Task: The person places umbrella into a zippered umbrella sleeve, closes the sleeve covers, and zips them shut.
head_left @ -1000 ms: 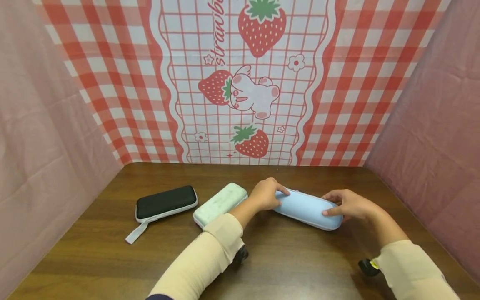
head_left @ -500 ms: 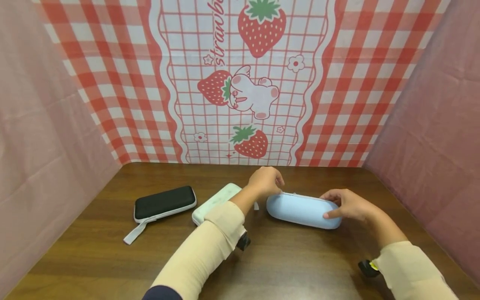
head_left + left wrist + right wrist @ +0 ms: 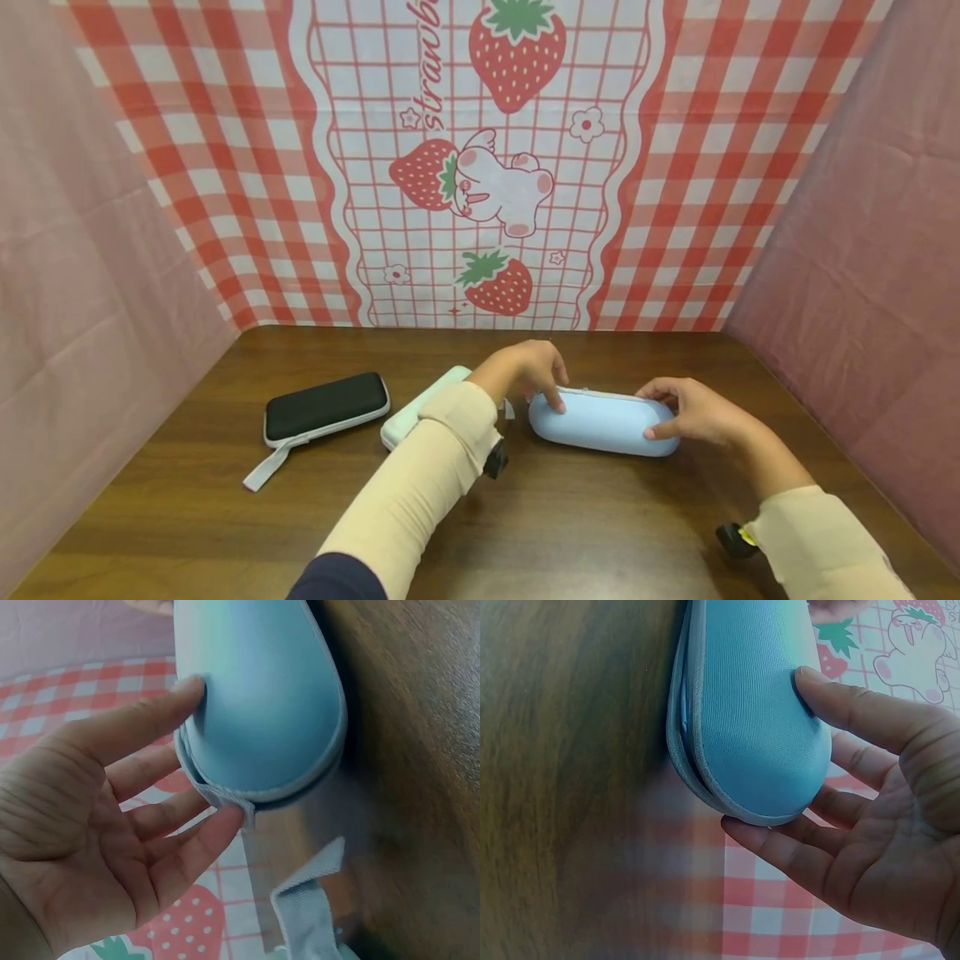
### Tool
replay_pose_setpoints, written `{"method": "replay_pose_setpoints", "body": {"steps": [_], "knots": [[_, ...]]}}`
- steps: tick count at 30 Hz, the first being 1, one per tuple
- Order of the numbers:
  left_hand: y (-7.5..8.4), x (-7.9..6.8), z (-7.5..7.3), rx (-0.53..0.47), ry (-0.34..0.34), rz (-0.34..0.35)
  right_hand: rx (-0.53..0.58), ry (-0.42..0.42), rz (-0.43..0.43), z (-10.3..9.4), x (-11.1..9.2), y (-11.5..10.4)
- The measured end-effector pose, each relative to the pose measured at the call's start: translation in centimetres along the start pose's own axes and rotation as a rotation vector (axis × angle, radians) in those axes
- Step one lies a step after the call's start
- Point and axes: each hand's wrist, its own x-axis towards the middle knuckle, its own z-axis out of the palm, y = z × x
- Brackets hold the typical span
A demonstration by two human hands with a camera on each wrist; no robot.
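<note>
A pale blue zip case [image 3: 603, 423] with rounded ends lies on the table between both hands. My left hand [image 3: 536, 367] holds its left end; in the left wrist view the thumb [image 3: 154, 720] presses the top, and a fingertip touches the short grey tab [image 3: 225, 796] at the end. With the thumb on top and the fingers behind, my right hand [image 3: 693, 408] grips the right end. Along the grey rim [image 3: 697, 769] in the right wrist view, a narrow gap shows between lid and base.
Left of the hands lie a mint green case [image 3: 423, 408], partly hidden by the left sleeve, and a black case [image 3: 326, 406] with a grey wrist strap [image 3: 266, 468]. The wooden table [image 3: 570, 533] ends at a checked strawberry cloth [image 3: 502, 287]. Pink cloth walls [image 3: 847, 208] flank both sides.
My left hand has come off the blue case's top to its back edge, then set its thumb on top again. The case has turned slightly and shifted left. My right hand keeps its grip.
</note>
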Motion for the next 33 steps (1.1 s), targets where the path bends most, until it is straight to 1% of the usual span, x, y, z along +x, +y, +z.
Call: {"method": "replay_pose_setpoints", "body": {"steps": [3, 5, 7, 8, 11, 14, 20, 28, 33], "knots": [[-0.6, 0.0, 0.2, -0.069, -0.023, -0.019, -0.018, 0.005, -0.014, 0.1, -0.1, 0.0], [-0.8, -0.1, 0.3, -0.099, -0.041, -0.019, -0.04, 0.01, -0.021, 0.1, -0.1, 0.0], [-1.0, 0.0, 0.4, -0.096, -0.061, -0.006, -0.067, 0.017, -0.026, 0.1, -0.1, 0.0], [-1.1, 0.0, 0.4, -0.081, -0.072, 0.003, -0.077, 0.019, -0.027, 0.0, -0.1, 0.0], [-1.0, 0.1, 0.6, 0.007, -0.095, 0.042, -0.1, 0.026, -0.033, 0.0, -0.1, 0.0], [-0.7, 0.0, 1.0, 0.07, -0.097, 0.055, -0.113, 0.029, -0.047, 0.0, -0.1, 0.0], [-0.4, -0.1, 1.5, 0.091, -0.078, 0.036, -0.146, 0.038, -0.063, 0.1, -0.2, -0.1], [-0.1, -0.2, 1.6, 0.145, -0.055, 0.017, -0.142, 0.038, -0.064, 0.2, -0.3, 0.0], [0.0, -0.3, 1.6, 0.13, -0.051, -0.011, -0.149, 0.042, -0.057, 0.1, -0.3, 0.0]]}}
